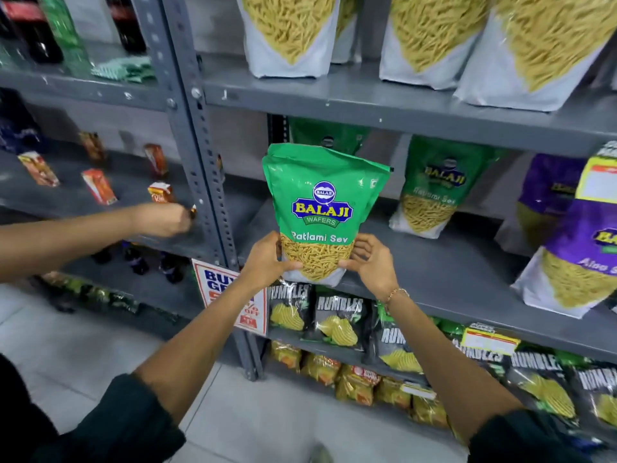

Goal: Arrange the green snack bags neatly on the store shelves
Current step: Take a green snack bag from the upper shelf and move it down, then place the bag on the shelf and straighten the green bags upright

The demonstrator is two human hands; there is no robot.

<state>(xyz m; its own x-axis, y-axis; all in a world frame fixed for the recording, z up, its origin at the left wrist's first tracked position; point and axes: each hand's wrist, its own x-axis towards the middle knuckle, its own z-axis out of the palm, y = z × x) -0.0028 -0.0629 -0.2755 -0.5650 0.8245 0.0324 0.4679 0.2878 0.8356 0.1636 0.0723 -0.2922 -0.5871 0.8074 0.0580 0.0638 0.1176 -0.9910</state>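
Fingers (287, 265) both sides green bag (322, 208)

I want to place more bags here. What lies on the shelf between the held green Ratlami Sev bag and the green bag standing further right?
In the head view, only bare grey shelf lies between the held green Ratlami Sev bag and the standing green bag.

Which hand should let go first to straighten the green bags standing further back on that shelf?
Probably the right hand. It grips the held green bag's right corner, nearer the green bag standing further right. The left hand is on the upright-post side.
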